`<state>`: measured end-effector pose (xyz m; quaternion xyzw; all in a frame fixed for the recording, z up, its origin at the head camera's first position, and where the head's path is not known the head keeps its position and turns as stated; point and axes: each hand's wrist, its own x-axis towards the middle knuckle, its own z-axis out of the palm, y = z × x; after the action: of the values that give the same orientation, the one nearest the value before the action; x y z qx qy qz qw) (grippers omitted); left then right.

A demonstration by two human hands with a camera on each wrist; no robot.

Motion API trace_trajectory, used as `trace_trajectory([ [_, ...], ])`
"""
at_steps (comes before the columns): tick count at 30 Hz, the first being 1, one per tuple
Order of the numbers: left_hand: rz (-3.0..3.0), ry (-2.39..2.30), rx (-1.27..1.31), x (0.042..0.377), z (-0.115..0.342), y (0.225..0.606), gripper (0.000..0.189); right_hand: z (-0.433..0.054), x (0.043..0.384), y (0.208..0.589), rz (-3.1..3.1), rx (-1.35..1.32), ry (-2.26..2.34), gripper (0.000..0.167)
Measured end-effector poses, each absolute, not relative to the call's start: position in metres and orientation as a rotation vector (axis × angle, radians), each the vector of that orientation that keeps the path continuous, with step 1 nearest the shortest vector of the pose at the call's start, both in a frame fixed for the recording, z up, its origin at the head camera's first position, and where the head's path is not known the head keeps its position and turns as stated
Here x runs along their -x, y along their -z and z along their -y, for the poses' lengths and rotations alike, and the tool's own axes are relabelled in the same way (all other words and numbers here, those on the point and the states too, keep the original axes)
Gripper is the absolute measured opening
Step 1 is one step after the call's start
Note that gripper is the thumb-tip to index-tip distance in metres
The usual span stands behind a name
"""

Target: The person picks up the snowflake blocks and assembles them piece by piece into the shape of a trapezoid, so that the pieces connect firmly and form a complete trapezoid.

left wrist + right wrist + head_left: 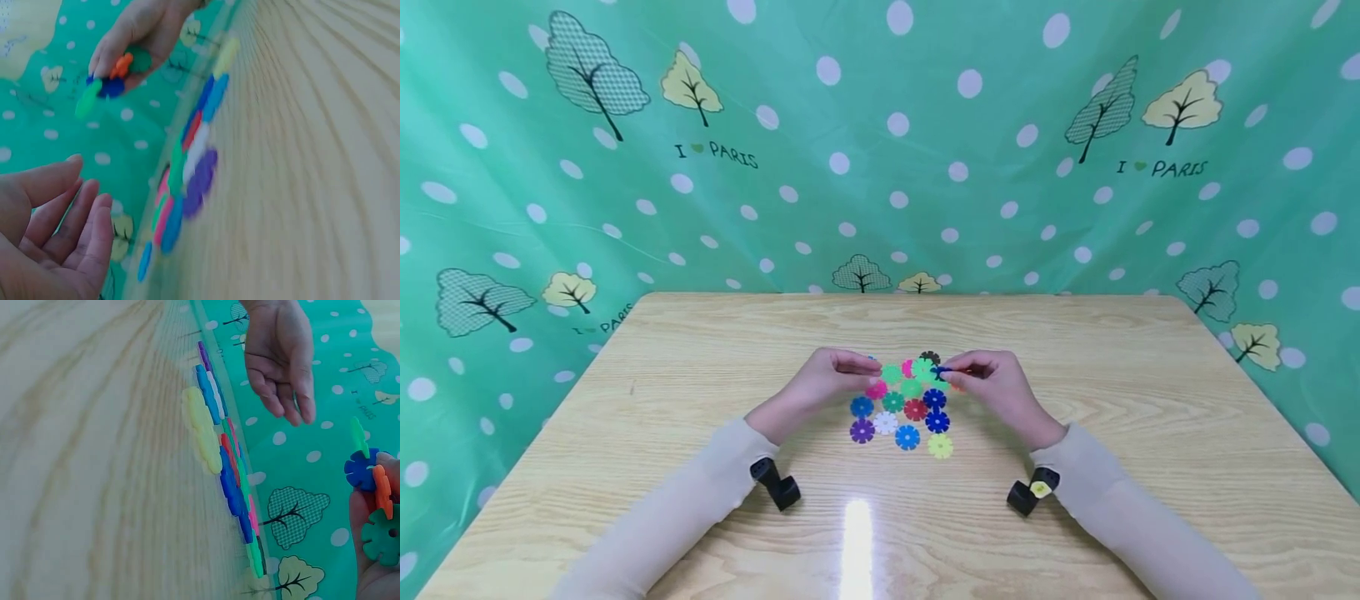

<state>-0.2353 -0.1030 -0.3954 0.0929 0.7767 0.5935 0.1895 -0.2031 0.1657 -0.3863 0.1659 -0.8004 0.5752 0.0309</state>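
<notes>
Chain (361, 469) of notched discs, light green, blue, orange and dark green, is in the air above the table (700, 533), in the grip of the right hand (997, 383). The writing which can be read is on the green cloth (895, 242) behind: "I", a small heart and "PARIS", printed beside the trees. The right thumb and fingers are clamped on the chain near its blue disc. The left hand (830, 375) is bare; its thumb stands apart from the slightly bent fingers, with only air between. Under the hands, loose discs (916, 409) lie flat in a group, with purple, white, blue and yellow ones toward the person. Wide wood extends to the left and right of this group, and also in front of it. The side edges of the table are well apart from both hands; the far edge is nearer, with the cloth just behind it.
</notes>
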Motion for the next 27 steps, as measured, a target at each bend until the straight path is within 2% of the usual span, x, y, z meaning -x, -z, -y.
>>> trace_trajectory([
  [7, -2.189, -1.517, -0.365, 0.233, 0.125, 0.406, 0.032, -0.161, 0.194, 0.374, 2.458, -0.526, -1.806, 0.012],
  [15, -2.224, -1.405, -0.464, 0.239, 0.136, 0.414, 0.032, -0.166, 0.207, 0.393, 2.440, -0.517, -1.850, 0.015],
  [27, -2.298, -1.278, -0.662, 0.247, 0.140, 0.421, 0.029, -0.166, 0.207, 0.393, 2.429, -0.506, -1.872, 0.015],
])
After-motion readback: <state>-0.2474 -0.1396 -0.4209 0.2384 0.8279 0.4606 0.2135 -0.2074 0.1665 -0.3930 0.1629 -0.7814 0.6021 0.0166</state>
